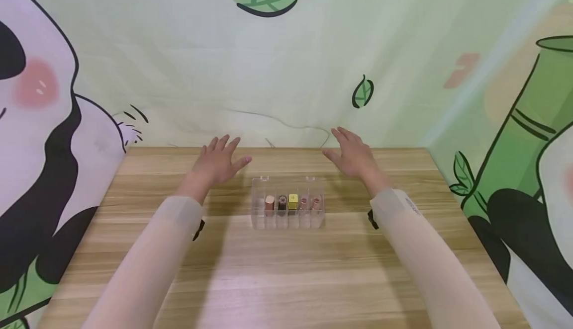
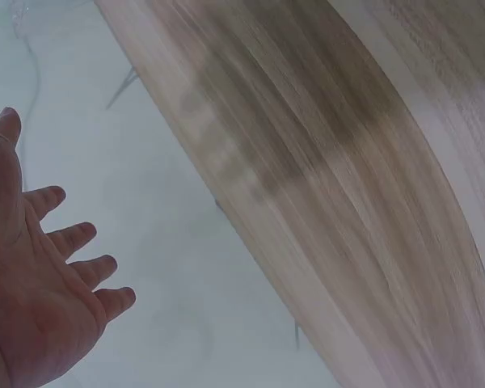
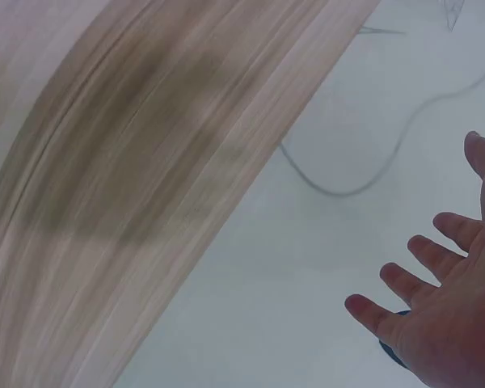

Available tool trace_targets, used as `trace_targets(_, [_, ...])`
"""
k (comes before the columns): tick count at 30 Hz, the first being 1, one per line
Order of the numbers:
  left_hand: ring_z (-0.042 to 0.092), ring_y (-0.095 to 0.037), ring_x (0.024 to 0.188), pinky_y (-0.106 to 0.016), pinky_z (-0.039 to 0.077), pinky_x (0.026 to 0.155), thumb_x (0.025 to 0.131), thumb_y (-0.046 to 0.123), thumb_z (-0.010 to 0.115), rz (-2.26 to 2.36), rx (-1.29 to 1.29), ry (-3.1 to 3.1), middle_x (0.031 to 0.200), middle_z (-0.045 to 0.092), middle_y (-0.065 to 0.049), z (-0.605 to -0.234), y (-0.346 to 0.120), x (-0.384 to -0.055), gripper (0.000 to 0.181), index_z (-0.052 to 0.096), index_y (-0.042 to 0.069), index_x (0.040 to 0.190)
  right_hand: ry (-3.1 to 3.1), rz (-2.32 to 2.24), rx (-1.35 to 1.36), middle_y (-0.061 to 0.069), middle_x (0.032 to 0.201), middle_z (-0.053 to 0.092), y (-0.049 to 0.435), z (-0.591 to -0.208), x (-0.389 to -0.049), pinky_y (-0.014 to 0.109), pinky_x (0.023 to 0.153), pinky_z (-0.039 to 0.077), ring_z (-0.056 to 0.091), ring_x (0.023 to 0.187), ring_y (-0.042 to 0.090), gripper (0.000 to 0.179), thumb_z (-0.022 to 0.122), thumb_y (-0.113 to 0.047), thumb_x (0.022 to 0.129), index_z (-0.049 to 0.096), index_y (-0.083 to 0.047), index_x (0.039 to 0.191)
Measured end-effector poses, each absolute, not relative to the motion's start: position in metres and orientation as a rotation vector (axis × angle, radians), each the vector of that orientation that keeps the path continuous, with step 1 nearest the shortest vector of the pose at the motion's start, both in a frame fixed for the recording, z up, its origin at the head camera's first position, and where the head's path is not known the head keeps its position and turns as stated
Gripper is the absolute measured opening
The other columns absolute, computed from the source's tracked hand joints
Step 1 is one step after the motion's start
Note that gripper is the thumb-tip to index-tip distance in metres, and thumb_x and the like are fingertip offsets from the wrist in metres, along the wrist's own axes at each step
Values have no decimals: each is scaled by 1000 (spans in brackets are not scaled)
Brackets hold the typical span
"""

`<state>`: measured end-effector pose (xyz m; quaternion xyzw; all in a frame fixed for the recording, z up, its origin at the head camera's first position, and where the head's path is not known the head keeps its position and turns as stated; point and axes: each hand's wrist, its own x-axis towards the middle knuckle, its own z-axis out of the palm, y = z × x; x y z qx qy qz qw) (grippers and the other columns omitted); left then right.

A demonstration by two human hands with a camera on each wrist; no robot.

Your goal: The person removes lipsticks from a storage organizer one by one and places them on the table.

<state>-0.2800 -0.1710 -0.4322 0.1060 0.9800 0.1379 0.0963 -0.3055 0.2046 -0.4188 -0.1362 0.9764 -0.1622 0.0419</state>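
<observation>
A clear plastic organizer [image 1: 288, 222] with a row of narrow compartments stands on the wooden table, between the two forearms. Several small lipstick-like tubes are in it: a brown-pink one [image 1: 269, 204], a dark one [image 1: 282, 203], a yellow one [image 1: 293, 201] and pinkish ones [image 1: 316, 203] at the right. My left hand [image 1: 217, 162] is held out beyond the box's left side, fingers spread and holding nothing. Past its right side my right hand [image 1: 353, 155] reaches forward, fingers extended, also without anything in it. Both wrist views show a bare palm, the left [image 2: 32, 283] and the right [image 3: 461, 315].
The wooden table [image 1: 286, 279] ends at a pale cloth backdrop [image 1: 179, 70] printed with leaves, bamboo and pandas. A thin line [image 1: 286, 123] curves across the cloth behind the table's back edge. Long pale sleeves cover both forearms, and the arms cast shadows on the tabletop.
</observation>
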Motion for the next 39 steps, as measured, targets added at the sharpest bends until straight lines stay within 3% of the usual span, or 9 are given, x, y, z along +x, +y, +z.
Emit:
trace_targets(9, [8,-49,162,-67,7,129,111,65,36,522,392,2911,176,15,-23,-440,-173,-269,84,19,11,172,2981,-561,-522,20,175,24,201,-424,-291,67,126,21,24,159,46,77,55,-46,111,26,-6,170])
trace_targets(17, [20,-49,159,-66,17,128,111,60,43,752,432,2897,173,24,-24,-445,-174,-256,81,24,10,171,2983,-591,-595,22,172,29,200,-422,-276,66,127,22,27,158,46,75,60,-41,109,31,-5,168])
trace_targets(23, [17,-47,161,-69,19,126,110,62,46,1014,415,2788,176,20,-20,-451,-173,-242,81,21,17,172,2969,-636,-645,23,169,36,199,-424,-262,65,125,26,32,156,46,72,64,-38,108,38,-4,165])
trace_targets(29, [20,-45,160,-65,20,127,110,59,49,1184,455,2698,175,20,-21,-456,-167,-224,80,21,16,172,2954,-721,-667,21,166,41,198,-428,-249,64,125,29,36,154,45,66,66,-35,107,44,-7,162])
trace_targets(39, [20,-46,160,-70,23,124,98,48,77,1410,420,2537,176,20,-16,-465,-153,-201,99,16,23,173,2956,-813,-750,17,152,58,193,-421,-231,58,118,40,49,142,40,51,77,-26,101,63,-7,147])
